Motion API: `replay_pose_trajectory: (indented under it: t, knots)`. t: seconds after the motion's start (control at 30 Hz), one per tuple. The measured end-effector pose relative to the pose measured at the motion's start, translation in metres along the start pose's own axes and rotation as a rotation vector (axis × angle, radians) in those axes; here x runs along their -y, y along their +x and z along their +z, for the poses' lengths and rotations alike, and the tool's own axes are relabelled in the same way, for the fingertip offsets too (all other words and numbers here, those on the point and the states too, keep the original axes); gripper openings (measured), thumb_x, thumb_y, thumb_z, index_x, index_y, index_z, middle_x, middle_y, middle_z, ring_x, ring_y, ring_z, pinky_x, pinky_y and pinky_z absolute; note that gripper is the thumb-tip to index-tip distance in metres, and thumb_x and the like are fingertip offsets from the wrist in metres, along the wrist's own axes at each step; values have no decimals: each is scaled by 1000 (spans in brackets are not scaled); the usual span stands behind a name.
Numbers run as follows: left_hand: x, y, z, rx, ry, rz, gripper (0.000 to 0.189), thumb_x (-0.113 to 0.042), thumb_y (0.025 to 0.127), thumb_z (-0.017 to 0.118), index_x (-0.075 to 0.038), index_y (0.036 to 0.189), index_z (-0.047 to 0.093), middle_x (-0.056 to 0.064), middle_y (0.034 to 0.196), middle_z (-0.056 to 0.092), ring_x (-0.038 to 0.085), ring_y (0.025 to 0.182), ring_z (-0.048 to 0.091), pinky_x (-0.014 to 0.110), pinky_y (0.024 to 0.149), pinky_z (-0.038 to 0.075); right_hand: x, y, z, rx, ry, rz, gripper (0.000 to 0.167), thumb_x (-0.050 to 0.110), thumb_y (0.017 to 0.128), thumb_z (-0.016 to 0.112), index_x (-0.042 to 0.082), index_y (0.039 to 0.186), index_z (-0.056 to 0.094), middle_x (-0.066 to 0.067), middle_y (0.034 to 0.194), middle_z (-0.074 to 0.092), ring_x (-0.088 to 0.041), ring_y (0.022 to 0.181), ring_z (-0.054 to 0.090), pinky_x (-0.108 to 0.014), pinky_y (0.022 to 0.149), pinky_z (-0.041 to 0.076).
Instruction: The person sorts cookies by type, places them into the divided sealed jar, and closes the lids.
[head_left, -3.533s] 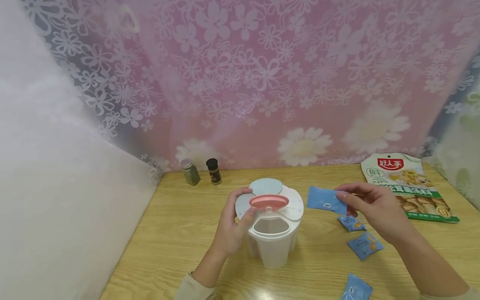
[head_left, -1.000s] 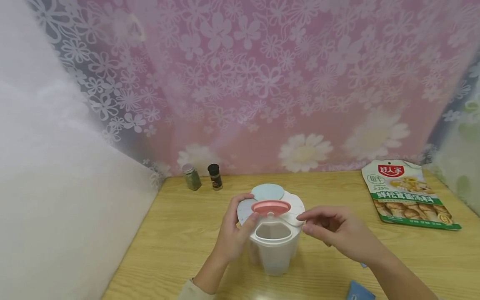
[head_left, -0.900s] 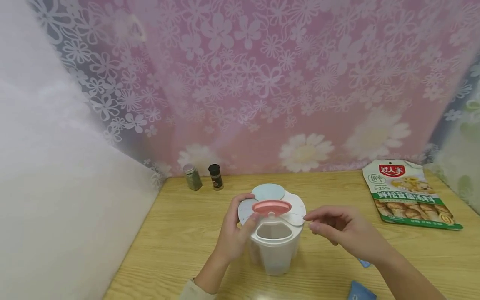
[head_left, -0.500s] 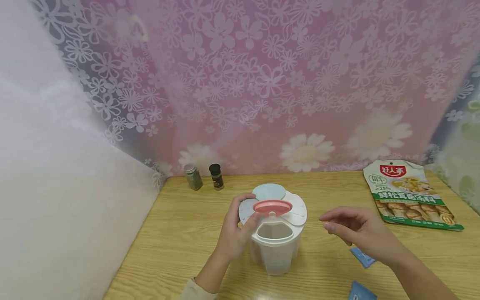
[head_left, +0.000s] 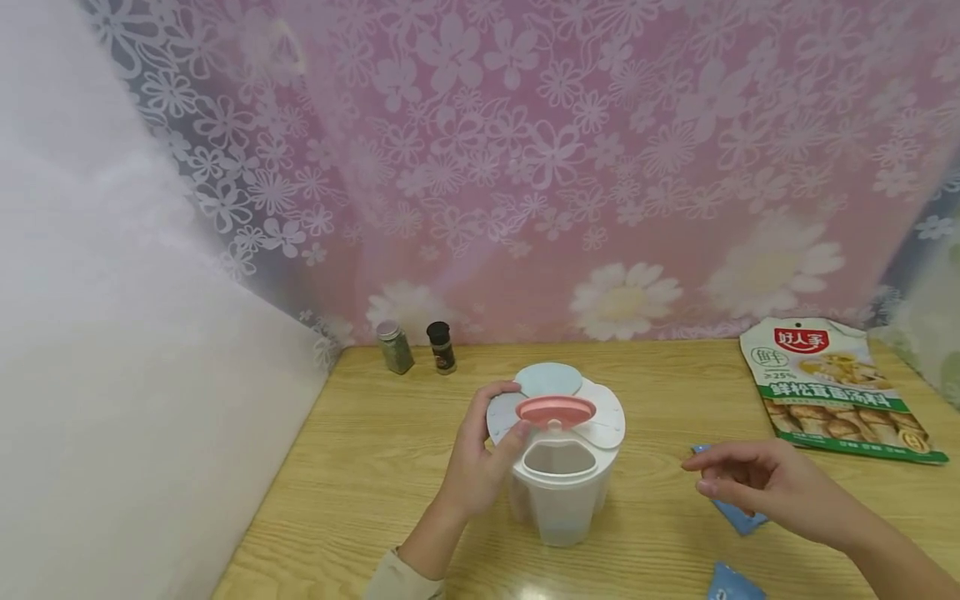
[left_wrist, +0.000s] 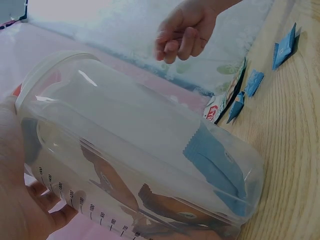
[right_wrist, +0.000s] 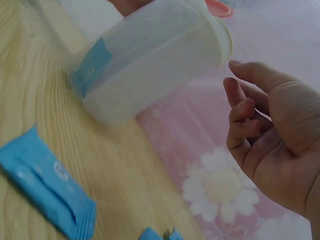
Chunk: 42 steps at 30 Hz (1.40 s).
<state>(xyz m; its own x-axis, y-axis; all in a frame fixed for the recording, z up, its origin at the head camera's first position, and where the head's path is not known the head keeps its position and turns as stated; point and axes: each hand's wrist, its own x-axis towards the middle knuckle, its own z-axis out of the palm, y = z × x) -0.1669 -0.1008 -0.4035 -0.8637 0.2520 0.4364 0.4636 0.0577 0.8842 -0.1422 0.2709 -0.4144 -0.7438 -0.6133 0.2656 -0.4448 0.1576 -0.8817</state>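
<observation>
My left hand (head_left: 480, 467) grips the side of a clear compartmented storage canister (head_left: 564, 508), its thumb against the raised pink flap (head_left: 557, 412) on the lid. The front compartment's opening is uncovered. Through the clear wall in the left wrist view, a blue packet (left_wrist: 215, 165) leans at the bottom of one compartment; brownish packets (left_wrist: 175, 207) lie in neighbouring ones. My right hand (head_left: 787, 492), fingers loosely curled and holding nothing, hovers to the right of the canister. Beneath it a blue packet (head_left: 738, 512) is partly hidden. Nearer me lies another blue packet (head_left: 735, 585).
A mushroom soup seasoning bag (head_left: 840, 392) lies at the back right. At the back left stand a jar of green herbs (head_left: 395, 348) and a black-capped spice bottle (head_left: 442, 348). A floral backdrop (head_left: 525, 208) rises behind the wooden table (head_left: 360, 467).
The right hand held a blue packet, then was empty by the canister's rim, and has moved right, over the packets. Blue now shows inside the front compartment. The left hand keeps its grip.
</observation>
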Motion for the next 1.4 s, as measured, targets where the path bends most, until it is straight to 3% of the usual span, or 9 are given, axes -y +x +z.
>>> replay_pose_trajectory:
  t: [0.17,0.3,0.5,0.63,0.77,0.9,1.0,1.13,1.4]
  knots:
    - [0,0,2,8,-16,14,40,-19,98,59,-15,136,48,10,126,58,14,104,62,30,88,55,-10,-14,-10,176,157,29,39,-16,96,48,-3,131,60,0,113,70,-16,93,70,-34,70,59]
    - [-1,1,3,-10,-3,6,40,-19,97,60,-17,136,48,9,124,58,14,104,61,29,88,55,-17,-18,-14,259,256,67,38,-15,96,46,-7,132,57,-4,116,70,-15,95,69,-33,75,59]
    - [-1,2,3,-6,-1,13,40,-19,97,60,-15,136,48,11,123,59,13,103,61,28,87,55,-35,-25,-14,410,352,-3,47,-23,92,47,-9,135,54,-17,103,67,-30,71,55,-35,60,53]
    - [0,2,3,-13,2,9,40,-19,97,60,-15,135,49,11,123,59,12,102,61,28,86,55,-43,-26,-14,500,401,21,50,-24,90,49,-9,138,51,-24,99,64,-38,65,44,-33,62,57]
    - [1,2,3,-10,2,10,40,-18,97,60,-14,136,49,11,123,59,12,102,61,28,86,55,-46,-28,-14,518,336,-22,54,-25,86,54,-8,137,53,-24,89,59,-35,60,43,-33,53,53]
    - [1,1,3,-10,-1,4,40,-19,97,59,-15,136,48,11,125,58,13,103,61,29,87,55,-45,-29,-15,513,338,95,48,-20,87,59,-8,133,58,-26,80,49,-32,59,35,-26,50,46]
    - [1,1,2,-19,4,-9,40,-20,97,59,-16,136,48,9,127,57,14,104,61,29,88,54,-46,-29,-15,525,317,133,44,-14,89,62,-6,132,59,-25,77,45,-30,59,34,-20,52,45]
    - [2,1,1,-23,11,-20,41,-20,97,60,-17,136,48,8,128,57,15,106,61,29,89,54,-52,-28,-14,551,249,94,44,-7,88,67,-1,131,62,-19,73,45,-27,58,35,-17,52,44]
    - [2,1,0,-13,-5,5,40,-20,98,59,-15,136,48,11,125,58,14,103,62,29,87,56,-60,-32,-8,557,273,152,45,-4,87,70,0,131,63,-24,71,44,-25,55,32,-15,51,38]
